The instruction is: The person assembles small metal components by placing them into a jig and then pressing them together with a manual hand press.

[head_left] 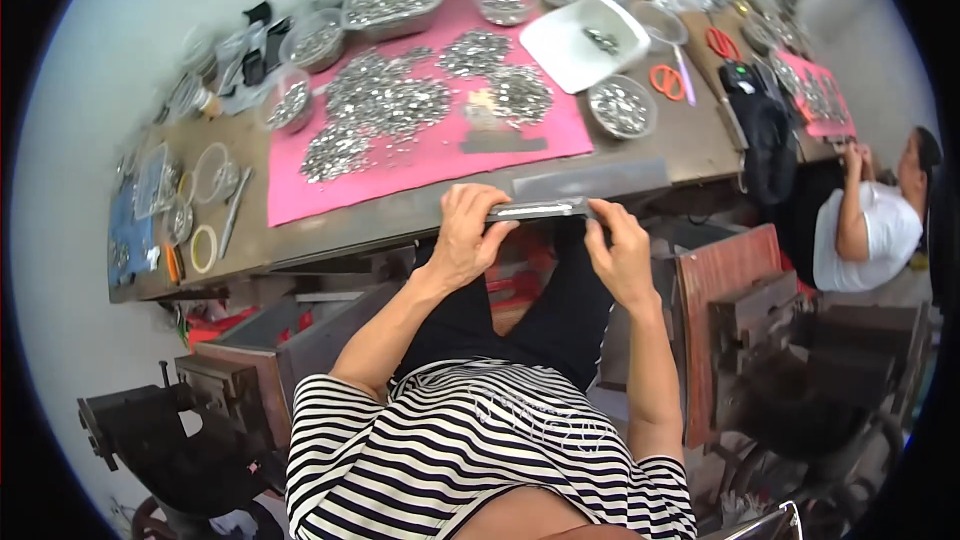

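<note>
Between both hands, just off the table's front edge, is a narrow grey bar (pixel 538 210) with a bright silvery strip along it. My left hand (pixel 464 232) is closed on its left end, thumb below and fingers above. At the right end, my right hand (pixel 622 250) pinches the bar between thumb and fingers. Behind it, a flat grey metal plate (pixel 590 180) lies along the table edge. Farther back, a pink mat (pixel 400 180) carries heaps of small shiny metal pieces (pixel 385 100). What the silvery strip consists of is too small to tell.
A white tray (pixel 560 48) and a clear bowl of metal pieces (pixel 621 107) stand at the mat's right. Orange-handled scissors (pixel 667 82) lie beyond. Tubs, including a large clear one (pixel 393 24), line the back. A co-worker (pixel 868 225) sits at right. Vises (pixel 215 395) flank me.
</note>
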The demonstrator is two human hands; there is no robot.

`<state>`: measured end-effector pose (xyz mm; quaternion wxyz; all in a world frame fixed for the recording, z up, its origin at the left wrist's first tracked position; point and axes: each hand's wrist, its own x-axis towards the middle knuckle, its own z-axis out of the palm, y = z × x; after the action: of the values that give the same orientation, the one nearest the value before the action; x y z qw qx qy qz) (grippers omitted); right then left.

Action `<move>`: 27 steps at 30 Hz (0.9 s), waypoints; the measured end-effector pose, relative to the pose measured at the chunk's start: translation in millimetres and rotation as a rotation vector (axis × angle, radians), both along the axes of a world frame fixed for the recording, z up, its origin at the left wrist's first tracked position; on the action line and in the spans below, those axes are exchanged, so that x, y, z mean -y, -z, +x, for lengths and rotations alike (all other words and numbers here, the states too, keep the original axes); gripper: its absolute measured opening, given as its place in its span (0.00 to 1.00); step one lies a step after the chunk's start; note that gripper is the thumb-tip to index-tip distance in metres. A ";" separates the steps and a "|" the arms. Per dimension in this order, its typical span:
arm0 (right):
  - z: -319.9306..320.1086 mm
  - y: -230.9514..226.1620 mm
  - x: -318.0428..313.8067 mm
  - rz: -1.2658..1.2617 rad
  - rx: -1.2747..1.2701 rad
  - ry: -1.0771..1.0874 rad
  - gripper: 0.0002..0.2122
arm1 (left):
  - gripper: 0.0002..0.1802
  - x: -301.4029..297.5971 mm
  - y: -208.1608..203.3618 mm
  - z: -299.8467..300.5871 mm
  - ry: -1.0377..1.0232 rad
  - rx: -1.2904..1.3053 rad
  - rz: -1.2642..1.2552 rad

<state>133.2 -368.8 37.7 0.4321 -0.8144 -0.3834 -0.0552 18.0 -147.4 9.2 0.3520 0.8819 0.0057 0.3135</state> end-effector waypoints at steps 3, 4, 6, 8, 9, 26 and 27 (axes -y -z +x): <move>-2.0 10.8 -52.6 -0.019 0.134 -0.114 0.11 | 0.18 -36.7 -0.5 -29.1 -0.134 -0.106 0.029; -2.1 13.7 -66.4 -0.026 0.160 -0.139 0.12 | 0.17 -47.8 1.7 -32.3 -0.153 -0.090 0.045; -4.4 20.9 -88.5 -0.087 0.130 -0.147 0.13 | 0.17 -66.2 5.0 -40.1 -0.181 -0.124 0.051; -5.2 32.4 -105.3 -0.135 0.245 -0.116 0.14 | 0.17 -78.9 7.5 -42.2 -0.196 -0.154 0.054; -3.5 37.7 -111.7 -0.049 0.263 -0.092 0.16 | 0.17 -81.8 8.1 -40.2 -0.212 -0.154 0.053; -1.6 47.6 -131.5 0.016 0.206 -0.063 0.27 | 0.18 -75.5 18.9 -21.0 -0.236 0.013 0.206; -0.6 48.3 -131.0 0.012 0.228 -0.057 0.26 | 0.18 -74.7 18.5 -28.4 -0.202 0.103 0.109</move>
<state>132.6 -237.8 -10.6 0.3921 -0.7889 -0.4527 -0.1375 -10.4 -72.8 -9.4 0.2700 0.8774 0.0594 0.3921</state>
